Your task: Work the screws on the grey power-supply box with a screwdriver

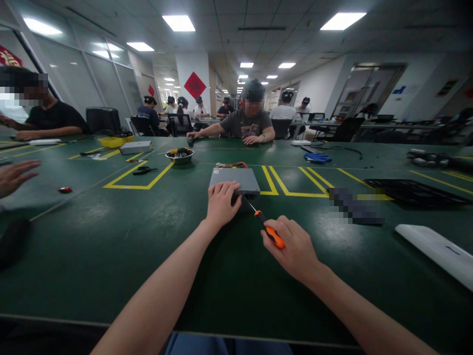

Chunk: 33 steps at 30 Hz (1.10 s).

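At the middle of the dark green workbench (111, 256), a flat grey metal electronics case (233, 180) lies just in front of us. Our left hand (221, 203) presses on its top near the right-hand corner, pinning it rather than clasping it. Our right hand (291, 246) is closed firmly around an orange-and-black screwdriver (271, 235), whose thin steel shaft (249, 205) slants away to the case's near edge, ending beside a dark opening (248, 196); we cannot tell whether it touches. We judge a slip the main risk: pressure at that slant could skate the shaft's end toward our left hand or scratch the case, which palm pressure alone may not keep from sliding. Beyond lie a bundle of red, yellow and green wires (226, 165) and a steel bowl of screws (179, 156); a co-worker's hand (15, 177) shows at far left.
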Tool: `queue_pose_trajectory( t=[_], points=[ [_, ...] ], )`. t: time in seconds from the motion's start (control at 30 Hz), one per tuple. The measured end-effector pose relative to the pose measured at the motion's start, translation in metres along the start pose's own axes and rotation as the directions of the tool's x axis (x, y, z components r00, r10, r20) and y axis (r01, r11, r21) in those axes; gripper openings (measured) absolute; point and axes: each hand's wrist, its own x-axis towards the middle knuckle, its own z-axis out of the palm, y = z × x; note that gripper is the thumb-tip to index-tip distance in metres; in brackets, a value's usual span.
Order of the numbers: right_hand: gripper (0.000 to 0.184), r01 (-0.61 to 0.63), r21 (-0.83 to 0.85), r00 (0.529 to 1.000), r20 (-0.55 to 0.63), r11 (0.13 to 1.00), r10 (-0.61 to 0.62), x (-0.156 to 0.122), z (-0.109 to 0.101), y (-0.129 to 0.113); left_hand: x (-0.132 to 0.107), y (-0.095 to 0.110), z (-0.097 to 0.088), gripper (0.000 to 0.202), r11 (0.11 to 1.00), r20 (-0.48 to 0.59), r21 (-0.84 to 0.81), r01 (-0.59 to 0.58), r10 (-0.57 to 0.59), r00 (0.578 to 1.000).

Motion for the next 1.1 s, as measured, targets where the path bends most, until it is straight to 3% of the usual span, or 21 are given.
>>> queue_pose_trajectory(
  t=[0.3,1.1],
  points=[
    [0.012,0.025,-0.087,0.999,0.031,0.996,-0.023,0.0007,0.004,-0.004,-0.0005,0.0002,-0.0007,0.027,1.0,0.002,-0.003,0.005,-0.005,1.0],
    [0.013,0.032,-0.128,0.999,0.033,0.991,-0.028,0.003,0.0022,-0.0085,-0.0001,0.0001,-0.0013,0.029,1.0,0.004,-0.008,0.001,0.0,1.0]
  ],
)
